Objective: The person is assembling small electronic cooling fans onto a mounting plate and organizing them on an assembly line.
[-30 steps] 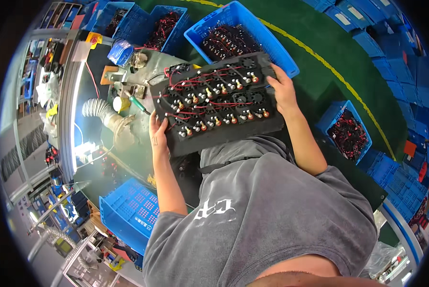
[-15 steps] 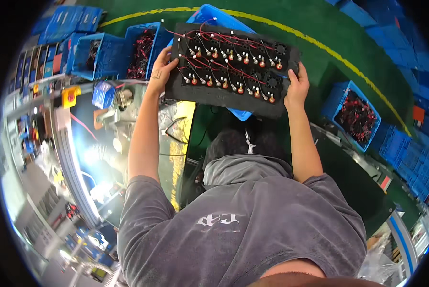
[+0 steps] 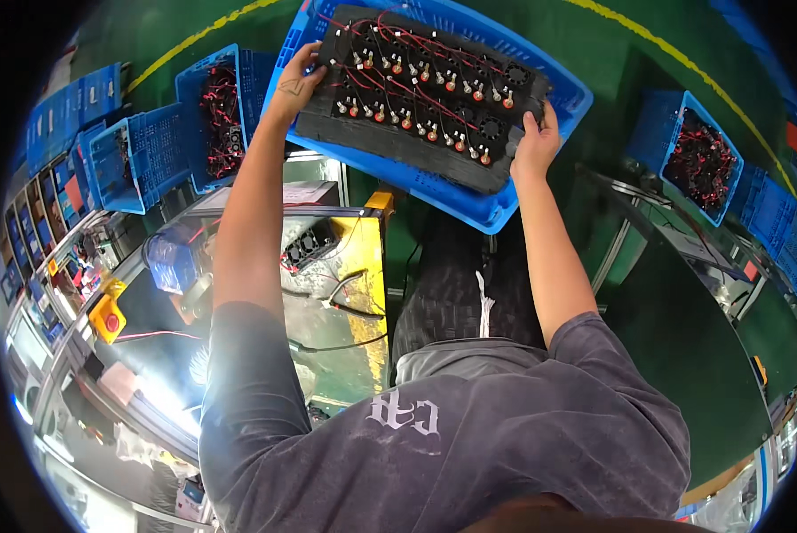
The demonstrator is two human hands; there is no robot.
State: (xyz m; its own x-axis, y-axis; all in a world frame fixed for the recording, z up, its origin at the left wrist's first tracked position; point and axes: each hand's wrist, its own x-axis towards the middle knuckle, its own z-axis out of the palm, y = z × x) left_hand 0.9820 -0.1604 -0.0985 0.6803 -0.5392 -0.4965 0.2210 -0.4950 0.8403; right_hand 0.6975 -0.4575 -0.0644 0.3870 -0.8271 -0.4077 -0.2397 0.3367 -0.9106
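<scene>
A black foam tray (image 3: 372, 144) is held between my two hands above a large blue crate (image 3: 469, 210), tilted with its right side nearer me. Two rows of small metal-tipped parts with orange-red bases and red and black wires sit on it. Black fans (image 3: 515, 74) show at its right end. My left hand (image 3: 297, 87) grips the left edge, fingers at the far corner. My right hand (image 3: 537, 147) clasps the right edge, thumb on top. The tray covers much of the crate's inside; I cannot tell whether it touches the crate.
A workbench (image 3: 354, 235) at left bears a black fan (image 3: 311, 245) and pliers (image 3: 352, 298). Beyond it stand a blue crate of red and black wired parts (image 3: 222, 124) and another blue crate (image 3: 114, 169). A similar filled crate (image 3: 702, 164) is at right, beside a dark table (image 3: 682, 329).
Both hands have carried the foam tray away from me and slightly left, over the blue crate. More of the crate's rim and my legs now show.
</scene>
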